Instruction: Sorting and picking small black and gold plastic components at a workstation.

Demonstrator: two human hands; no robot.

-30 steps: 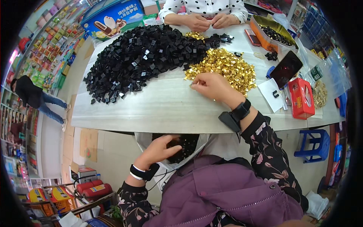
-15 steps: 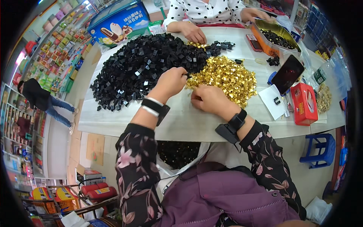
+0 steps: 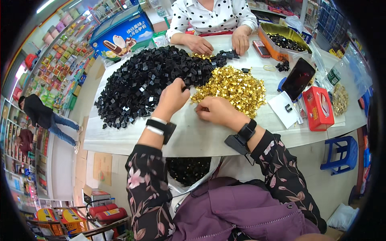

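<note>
A large heap of small black square plastic pieces (image 3: pixel 140 84) covers the left of the table. Against its right side lies a smaller pile of shiny gold metal bits (image 3: pixel 237 90). My left hand (image 3: pixel 173 98) is closed at the black heap's near right edge, pinching a black plastic piece (image 3: pixel 185 88) between thumb and finger. Beside the gold pile's near left edge, my right hand (image 3: pixel 219 111) rests low over the table with its fingers curled together. What those fingertips hold, if anything, is hidden.
Across the table (image 3: pixel 201 140) a co-worker's two hands (image 3: pixel 240 40) are at black and gold pieces. To the right stand a gold-lined box (image 3: pixel 285 42), a phone (image 3: pixel 298 79) and a red tin (image 3: pixel 318 108). An open bag of black pieces (image 3: pixel 189 170) sits below the table edge.
The co-worker's hand has come from the gold-lined box to the black pieces at the far side. My left hand has shifted slightly left and down; my right hand still curls beside the gold pile.
</note>
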